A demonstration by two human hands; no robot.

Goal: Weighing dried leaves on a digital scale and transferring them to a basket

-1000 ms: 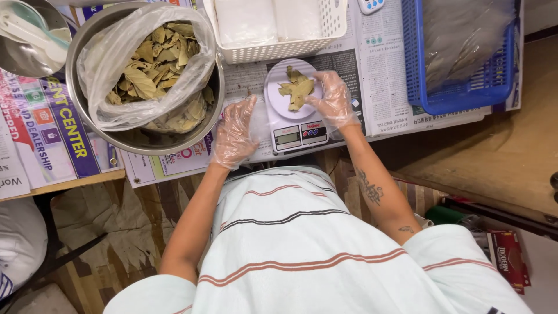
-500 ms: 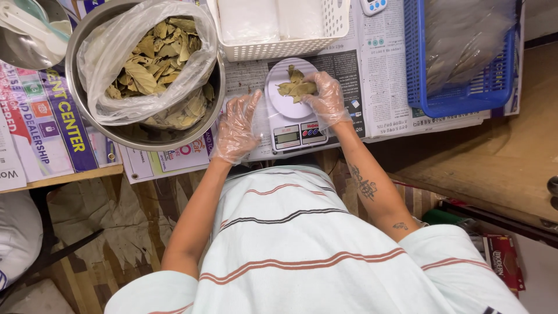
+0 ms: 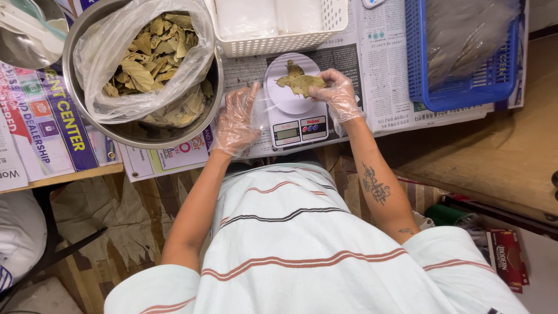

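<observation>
A small bunch of dried leaves (image 3: 301, 83) is pinched in the fingertips of the right hand (image 3: 337, 95), which is covered by a thin clear glove. The leaves are held over the round white pan of a scale (image 3: 293, 104); whether they rest on the pan cannot be told. The scale is set on newspaper (image 3: 381, 70) near the table's front edge, its display turned toward the person.

The left hand (image 3: 237, 119), gloved the same way, is kept just beside the scale's left side with the fingers loosely spread and nothing grasped.

To the left of the scale a steel bowl (image 3: 125, 131) is placed, lined with a clear plastic bag (image 3: 96, 58) that is filled with more dried leaves. Behind the scale a white perforated basket (image 3: 279, 42) is seen, and to the right, well apart from the hands, a blue basket (image 3: 465, 87) with a plastic bag of leaves in it. A second metal bowl (image 3: 23, 43) is cut off at the upper left corner. A striped shirt (image 3: 302, 250) is worn, and a tattoo is visible on the right forearm.
</observation>
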